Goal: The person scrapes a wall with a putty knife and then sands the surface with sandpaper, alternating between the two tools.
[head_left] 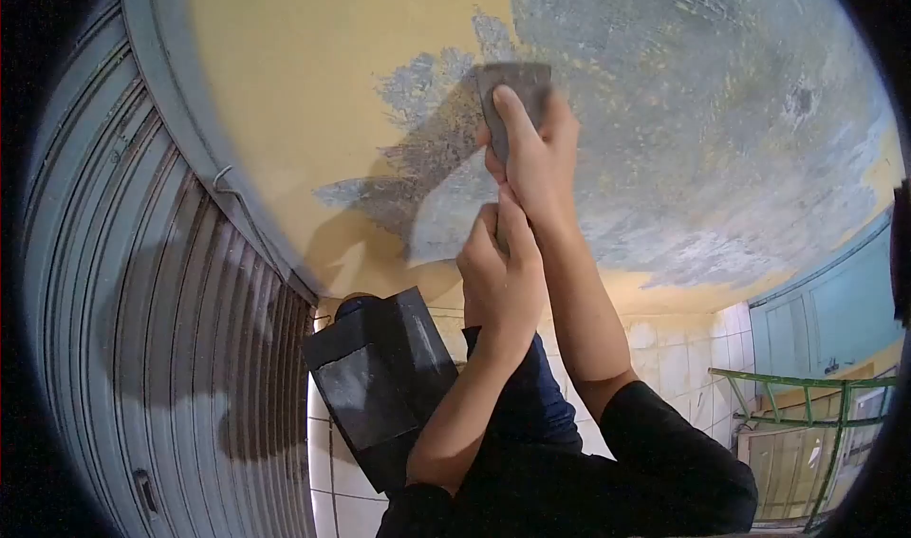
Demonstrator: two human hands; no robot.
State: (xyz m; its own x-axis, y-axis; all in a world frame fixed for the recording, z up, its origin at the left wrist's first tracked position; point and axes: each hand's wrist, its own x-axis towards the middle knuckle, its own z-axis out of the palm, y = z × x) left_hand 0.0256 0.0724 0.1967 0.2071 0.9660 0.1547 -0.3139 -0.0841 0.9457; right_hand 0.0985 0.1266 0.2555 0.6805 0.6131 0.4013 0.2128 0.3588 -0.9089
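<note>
A flat grey scraper (493,87) lies with its wide edge against the wall (664,130), where yellow paint meets a bare grey patch. My right hand (539,154) grips the scraper, its thumb laid along the face of the blade. Just below, my left hand (503,263) is closed around the lower end of the handle, close to my right wrist. Most of the handle is hidden by my fingers. Rough grey patches with ragged edges show in the yellow paint left of the blade.
A ribbed metal shutter (171,282) stands along the left side. Below the wall, a black box-like object (375,386) rests beside my legs above a tiled floor (346,462). At the right are a light-blue door (840,320) and a green metal frame (840,415).
</note>
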